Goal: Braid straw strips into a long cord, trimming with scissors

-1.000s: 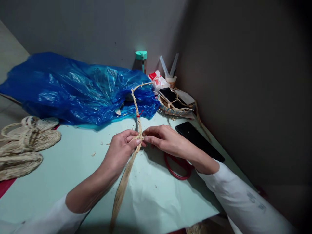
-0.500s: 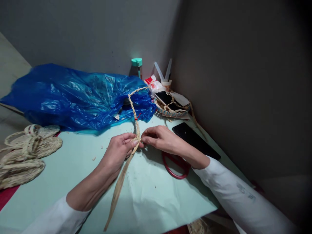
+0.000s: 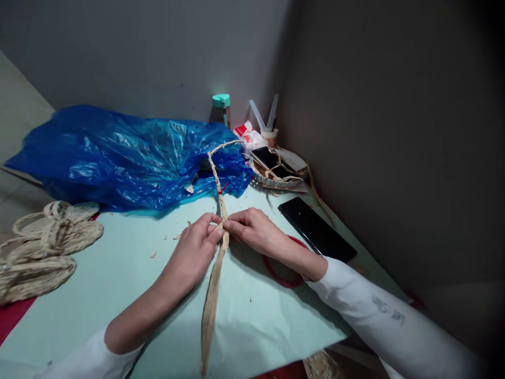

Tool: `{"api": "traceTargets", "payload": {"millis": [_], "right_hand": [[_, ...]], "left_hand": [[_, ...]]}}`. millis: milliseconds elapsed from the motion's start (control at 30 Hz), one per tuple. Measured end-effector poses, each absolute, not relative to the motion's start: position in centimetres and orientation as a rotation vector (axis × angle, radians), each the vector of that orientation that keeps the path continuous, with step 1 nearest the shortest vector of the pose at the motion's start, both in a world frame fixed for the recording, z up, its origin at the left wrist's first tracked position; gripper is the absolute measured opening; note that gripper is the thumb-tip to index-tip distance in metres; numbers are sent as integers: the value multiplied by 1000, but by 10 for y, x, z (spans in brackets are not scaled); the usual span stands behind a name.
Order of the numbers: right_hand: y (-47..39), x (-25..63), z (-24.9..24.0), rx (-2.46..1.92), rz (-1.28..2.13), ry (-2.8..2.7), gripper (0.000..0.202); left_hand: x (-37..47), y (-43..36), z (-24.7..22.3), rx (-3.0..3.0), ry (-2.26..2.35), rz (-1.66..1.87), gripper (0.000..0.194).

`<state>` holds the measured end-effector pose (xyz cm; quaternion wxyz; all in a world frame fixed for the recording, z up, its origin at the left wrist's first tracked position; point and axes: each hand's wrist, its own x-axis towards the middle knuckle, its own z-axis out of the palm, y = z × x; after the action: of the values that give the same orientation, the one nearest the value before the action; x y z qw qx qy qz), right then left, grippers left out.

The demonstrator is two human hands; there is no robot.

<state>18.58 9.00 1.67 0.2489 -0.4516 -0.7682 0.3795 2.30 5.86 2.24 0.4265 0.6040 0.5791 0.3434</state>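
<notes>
A thin braid of dried straw-like fibre (image 3: 215, 173) runs from the back of the table toward me, with a bit of red string tied round it. My left hand (image 3: 197, 242) pinches the near part of the braid between thumb and fingers. From the other side my right hand (image 3: 252, 229) grips the same spot, its thumb and fingertips pressed together on the strands. Below the hands a long loose strand (image 3: 211, 316) hangs toward the front edge. Under my right forearm lies the red handle (image 3: 290, 284) of what look like scissors, partly hidden.
A blue plastic bag (image 3: 130, 158) fills the back left. Woven straw sandals (image 3: 51, 237) lie at the left. A black phone-like slab (image 3: 317, 229) rests at right, behind it a basket (image 3: 276, 181) holding a phone. A teal-lidded bottle (image 3: 221, 108) and a cup (image 3: 269, 138) stand by the wall.
The loose strand has swung right and now hangs straighter. My right hand has closed in on the braid beside my left thumb. A strand end now sticks out left of the left hand.
</notes>
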Motion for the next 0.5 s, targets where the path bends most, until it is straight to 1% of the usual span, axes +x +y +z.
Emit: {"api": "traceTargets", "payload": {"millis": [133, 200, 300, 500], "right_hand": [[89, 187, 18, -1222, 997, -2083, 37], [88, 188, 17, -1212, 1023, -2054, 37], [87, 187, 14, -1199, 1111, -1995, 34], [88, 183, 9, -1118, 1316, -1841, 27]], "left_hand": [[22, 58, 31, 1855, 1589, 711, 12], [23, 56, 36, 1928, 1635, 645, 18], [27, 51, 39, 2026, 1709, 512, 27], [44, 37, 24, 2350, 1803, 393, 27]]}}
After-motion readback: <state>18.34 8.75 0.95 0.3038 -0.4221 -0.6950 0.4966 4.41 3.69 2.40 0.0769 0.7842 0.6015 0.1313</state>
